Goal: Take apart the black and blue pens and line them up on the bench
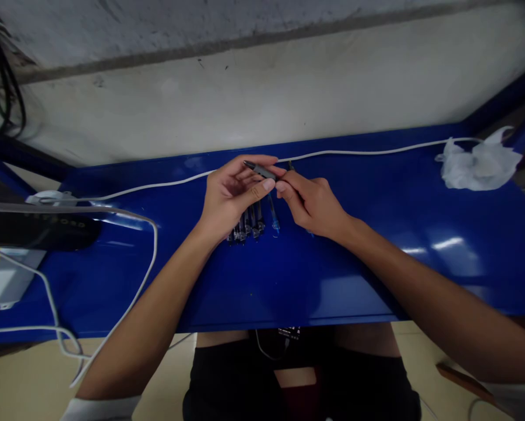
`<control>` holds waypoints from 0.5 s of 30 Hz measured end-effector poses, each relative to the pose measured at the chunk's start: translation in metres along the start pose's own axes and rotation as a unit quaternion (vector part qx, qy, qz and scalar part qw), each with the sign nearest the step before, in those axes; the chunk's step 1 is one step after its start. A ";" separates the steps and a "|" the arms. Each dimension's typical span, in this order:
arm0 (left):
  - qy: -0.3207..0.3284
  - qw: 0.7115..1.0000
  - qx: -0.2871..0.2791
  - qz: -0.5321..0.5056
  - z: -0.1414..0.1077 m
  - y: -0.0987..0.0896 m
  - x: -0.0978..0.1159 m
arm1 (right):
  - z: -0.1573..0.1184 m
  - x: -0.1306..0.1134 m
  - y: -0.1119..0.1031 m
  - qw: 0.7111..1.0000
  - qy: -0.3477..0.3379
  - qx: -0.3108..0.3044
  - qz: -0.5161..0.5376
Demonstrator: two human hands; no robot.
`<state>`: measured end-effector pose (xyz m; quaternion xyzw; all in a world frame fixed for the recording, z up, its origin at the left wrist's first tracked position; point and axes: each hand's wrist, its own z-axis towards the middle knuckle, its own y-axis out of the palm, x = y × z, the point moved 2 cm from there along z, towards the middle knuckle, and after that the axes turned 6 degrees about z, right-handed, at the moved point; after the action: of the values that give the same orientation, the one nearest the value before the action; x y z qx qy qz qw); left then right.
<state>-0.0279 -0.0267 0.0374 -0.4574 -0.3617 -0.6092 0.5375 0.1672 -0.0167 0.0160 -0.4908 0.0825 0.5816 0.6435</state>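
Above the blue table, my left hand (230,199) and my right hand (313,199) come together around a grey and black pen (261,170). The pen lies tilted, its dark tip pointing to the upper left. My left thumb and fingers grip its barrel, while my right fingertips pinch its other end. Below my left hand, several clear pens with black parts (247,227) lie side by side on the table, partly hidden by the hand. A pen with a blue end (275,221) lies just right of them. Part of another pen shows behind my right hand.
A white cable (354,152) runs along the back of the blue table (254,280). At the right back sits a crumpled white plastic bag (479,164). More white cable (154,245) loops on the left, near a black cylindrical object (38,229) and a white box (14,278).
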 end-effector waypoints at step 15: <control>0.001 0.999 0.037 0.004 0.000 -0.002 0.001 | 0.000 0.002 0.001 1.000 -0.012 -0.001 -0.018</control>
<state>-0.0296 -0.0269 0.0383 -0.4382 -0.3820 -0.5937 0.5564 0.1672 -0.0153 0.0146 -0.4859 0.0655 0.5758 0.6543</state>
